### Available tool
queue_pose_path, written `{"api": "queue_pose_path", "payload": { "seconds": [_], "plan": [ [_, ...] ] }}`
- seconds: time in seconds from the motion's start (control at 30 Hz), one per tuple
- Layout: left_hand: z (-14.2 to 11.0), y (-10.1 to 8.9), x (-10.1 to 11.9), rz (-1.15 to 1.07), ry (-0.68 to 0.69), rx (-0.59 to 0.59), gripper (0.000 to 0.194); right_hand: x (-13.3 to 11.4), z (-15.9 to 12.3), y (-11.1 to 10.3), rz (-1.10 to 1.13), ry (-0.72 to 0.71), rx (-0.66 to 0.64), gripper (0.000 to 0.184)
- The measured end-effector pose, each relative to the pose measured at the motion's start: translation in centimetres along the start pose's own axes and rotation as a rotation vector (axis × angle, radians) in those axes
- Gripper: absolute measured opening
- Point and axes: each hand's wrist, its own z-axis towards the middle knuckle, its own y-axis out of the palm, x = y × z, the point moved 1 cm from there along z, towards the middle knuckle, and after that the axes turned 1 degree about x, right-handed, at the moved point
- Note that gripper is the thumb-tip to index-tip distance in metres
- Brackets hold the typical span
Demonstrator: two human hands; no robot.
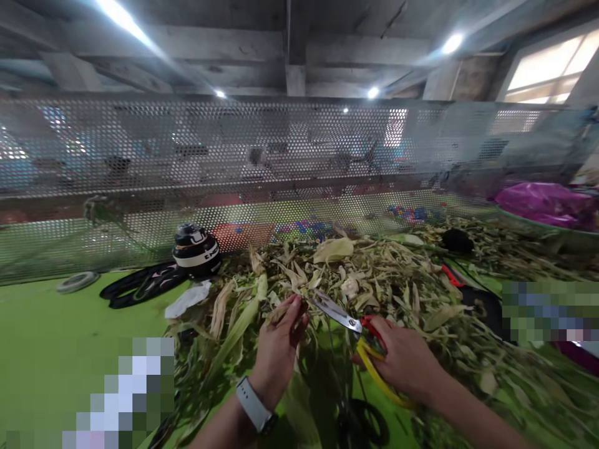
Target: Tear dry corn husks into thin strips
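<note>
My right hand [405, 360] is closed round the red and yellow handles of a pair of scissors [349, 321], whose metal blades point left and up. My left hand [279, 346], with a white watch on the wrist, pinches a dry leaf or stalk at its fingertips, just left of the blade tips. Both hands work at the near edge of a big heap of dried corn husks and leaves [374, 280] spread over the green table [56, 337].
A perforated metal screen [234, 168] runs along the table's far side. A black and white helmet-like object [195, 251] and black straps [140, 284] lie at the left, with a tape roll [77, 282]. A bowl with purple plastic [545, 206] sits far right.
</note>
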Motion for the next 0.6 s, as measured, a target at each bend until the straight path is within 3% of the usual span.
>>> {"api": "queue_pose_path", "payload": {
  "seconds": [0.27,0.6],
  "plan": [
    [0.28,-0.21,-0.45,0.010,-0.018,-0.025,0.014,0.19,0.11,0.23,-0.052,-0.015,0.097,0.038],
    [0.43,-0.42,-0.56,0.036,0.019,-0.015,0.014,0.10,0.03,0.27,-0.069,-0.010,0.061,0.039]
  ]
}}
